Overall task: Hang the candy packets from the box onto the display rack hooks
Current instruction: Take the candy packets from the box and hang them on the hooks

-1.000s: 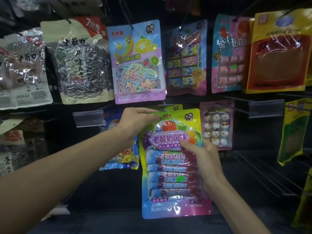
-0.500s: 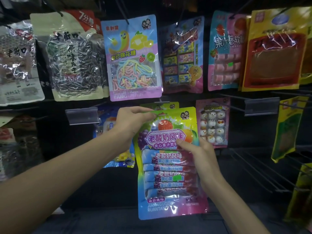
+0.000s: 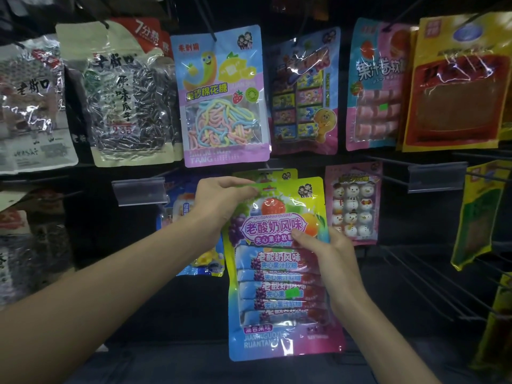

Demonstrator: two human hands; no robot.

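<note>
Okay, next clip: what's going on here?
A person holds a candy packet up to the rack with both hands. The left hand pinches its top edge near the hang hole; the right hand grips its right side. A matching packet hangs just behind it. Whether the held packet is on a hook yet cannot be told. Bare hooks stick out to the right.

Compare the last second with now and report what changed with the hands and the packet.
Nothing visibly changed beyond a slight camera shift. The left hand still pinches the top edge of the candy packet, the right hand still grips its right side. Nothing taken or let go; the hung packets stayed put.
</note>
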